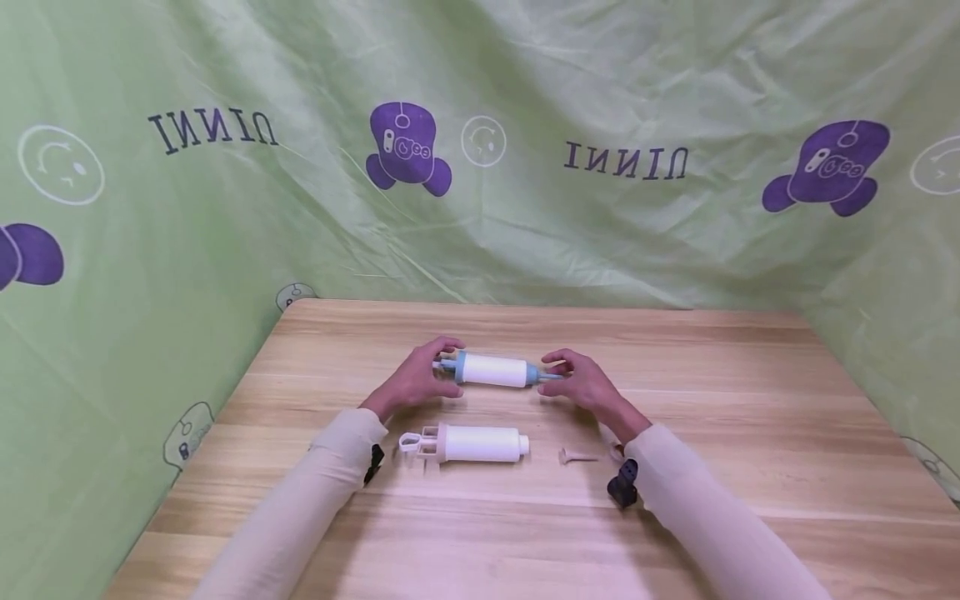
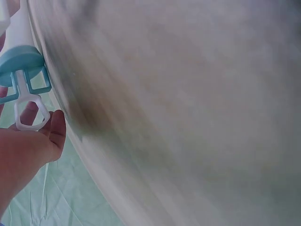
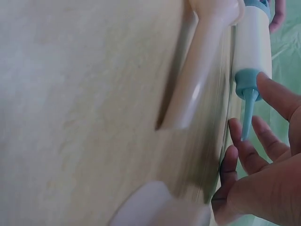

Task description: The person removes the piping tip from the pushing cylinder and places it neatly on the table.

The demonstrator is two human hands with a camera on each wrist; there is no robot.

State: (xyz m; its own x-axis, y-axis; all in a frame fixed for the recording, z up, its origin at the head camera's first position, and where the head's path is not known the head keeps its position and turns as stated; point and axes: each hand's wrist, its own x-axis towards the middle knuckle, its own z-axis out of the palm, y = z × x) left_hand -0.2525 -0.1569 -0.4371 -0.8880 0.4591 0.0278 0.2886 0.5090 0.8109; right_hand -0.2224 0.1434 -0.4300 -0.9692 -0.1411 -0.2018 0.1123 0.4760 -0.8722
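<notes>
A white syringe with blue collar and nozzle lies sideways between the two hands near the table's far part. My left hand is spread around its plunger end. In the left wrist view, the white ring handle and blue finger loops show in front of the fingers. My right hand has its fingers parted around the thin blue nozzle. Nearer me lies a second white syringe with a pale pink collar and a ring handle at its left end.
A small pale pink nozzle lies right of the second syringe, with another pale piece partly hidden by the right wrist. Everything rests on a wooden table, with a green printed curtain behind and at both sides.
</notes>
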